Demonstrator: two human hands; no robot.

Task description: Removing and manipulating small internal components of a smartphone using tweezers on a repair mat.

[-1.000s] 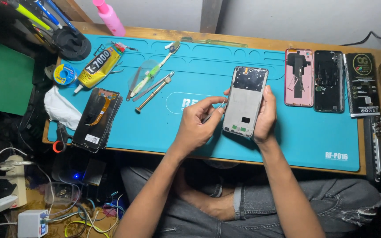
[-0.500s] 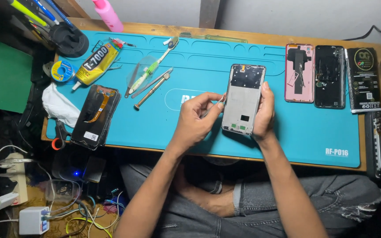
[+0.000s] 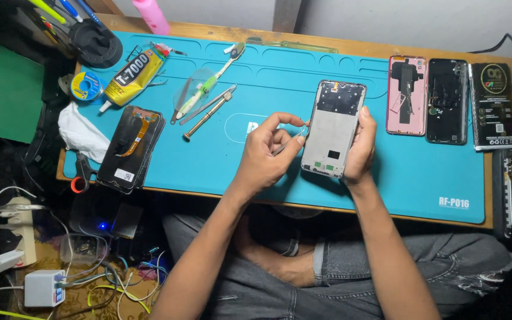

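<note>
My right hand grips the right edge of a grey phone frame, held tilted above the blue work mat. The frame's bare inner side faces up, with a dark section at its top. My left hand pinches a thin metal tool whose tip rests against the frame's left edge. Both forearms reach in from the bottom of the view over my crossed legs.
On the mat lie a black phone screen with an orange flex cable, a glue tube, tweezers, a screwdriver, a pink phone back, a dark phone body and a battery. Cables and chargers cover the floor at left.
The frame and both hands stay almost in place. My left hand's fingers have shifted slightly along the frame's left edge with the tool.
</note>
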